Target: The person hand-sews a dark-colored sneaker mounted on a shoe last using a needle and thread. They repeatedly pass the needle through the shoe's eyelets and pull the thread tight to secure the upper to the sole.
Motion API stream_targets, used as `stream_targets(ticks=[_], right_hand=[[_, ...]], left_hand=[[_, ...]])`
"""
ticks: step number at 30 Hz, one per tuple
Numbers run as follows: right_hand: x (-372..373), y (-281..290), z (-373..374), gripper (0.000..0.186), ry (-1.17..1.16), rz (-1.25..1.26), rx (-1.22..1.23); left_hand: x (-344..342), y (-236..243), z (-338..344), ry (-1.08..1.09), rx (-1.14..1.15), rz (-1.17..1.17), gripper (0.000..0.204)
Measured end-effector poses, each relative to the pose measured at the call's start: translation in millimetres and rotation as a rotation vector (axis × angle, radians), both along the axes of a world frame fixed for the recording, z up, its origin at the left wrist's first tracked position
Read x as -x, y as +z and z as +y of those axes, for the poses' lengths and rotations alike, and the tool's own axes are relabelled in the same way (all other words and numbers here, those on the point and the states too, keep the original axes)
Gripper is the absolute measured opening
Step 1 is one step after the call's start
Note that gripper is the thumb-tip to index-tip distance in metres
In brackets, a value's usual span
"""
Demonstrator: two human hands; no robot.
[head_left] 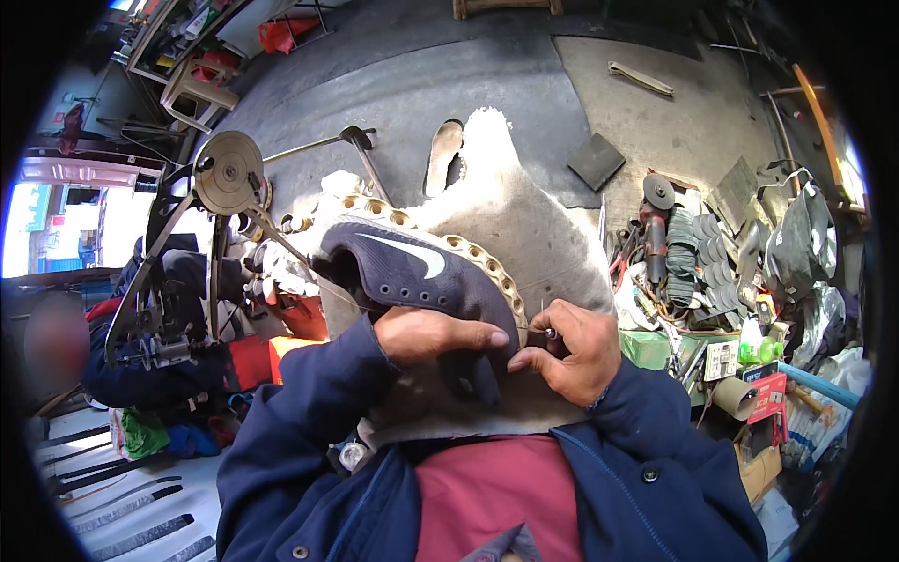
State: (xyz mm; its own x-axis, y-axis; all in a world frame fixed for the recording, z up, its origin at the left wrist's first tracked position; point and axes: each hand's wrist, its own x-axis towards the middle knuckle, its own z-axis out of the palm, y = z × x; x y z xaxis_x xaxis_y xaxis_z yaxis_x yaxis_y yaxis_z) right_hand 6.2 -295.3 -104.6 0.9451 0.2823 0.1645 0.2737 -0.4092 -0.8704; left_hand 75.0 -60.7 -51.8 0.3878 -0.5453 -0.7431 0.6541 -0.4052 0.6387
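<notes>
A dark navy sneaker (pixel 421 248) with a pale curved side mark and lace holes lies on its side across my lap. Its tan sole edge (pixel 487 265) has a row of round hollows along it. My left hand (pixel 431 334) is closed over the toe part, thumb pointing right along the upper. At the toe end, my right hand (pixel 576 351) is pinched round a thin tool (pixel 551 333), perhaps an awl; a metal end shows, but most of it is hidden by the fingers. Under the shoe spreads a worn, pale lap cloth (pixel 552 244).
To the left stands a hand-wheel machine (pixel 228 173), probably for sewing. A loose insole (pixel 443 159) lies beyond the cloth. At right are an angle grinder (pixel 654 234), stacked sole pieces (pixel 719 272) and a green bottle (pixel 763 350). A dark square pad (pixel 596 162) rests on the floor.
</notes>
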Motion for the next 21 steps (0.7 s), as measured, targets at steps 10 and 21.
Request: stream_targets(ticks=[10, 21], right_hand=[[-44.8, -4.8, -26.9, 0.022, -0.287, 0.238, -0.124], [9.1, 8.2, -14.1, 0.05, 0.068, 0.168, -0.193]], left_hand=[[-17.7, -12.8, 15.0, 0.353, 0.0, -0.114, 0.022], [-18.6, -13.1, 11.6, 0.366, 0.016, -0.076, 0.022]])
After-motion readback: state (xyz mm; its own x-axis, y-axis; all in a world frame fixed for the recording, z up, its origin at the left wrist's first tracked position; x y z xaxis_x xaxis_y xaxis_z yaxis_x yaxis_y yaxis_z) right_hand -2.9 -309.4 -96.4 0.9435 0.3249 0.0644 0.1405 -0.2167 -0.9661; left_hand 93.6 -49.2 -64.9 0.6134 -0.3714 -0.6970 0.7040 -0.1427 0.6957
